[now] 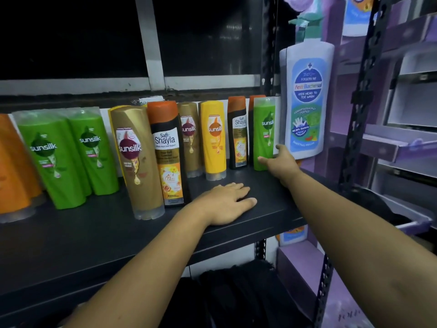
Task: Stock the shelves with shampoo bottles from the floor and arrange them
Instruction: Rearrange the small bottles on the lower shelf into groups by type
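Stocking shampoo on shelf (99, 235).
My left hand (227, 202) lies flat, fingers spread, near front edge; right hand (281, 162) fingers open, touching green bottle (263, 133) at right end.

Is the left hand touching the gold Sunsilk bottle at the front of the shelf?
Apart. The head view shows the left hand lying flat on the dark shelf, with bare shelf between its fingers and the gold Sunsilk bottle.
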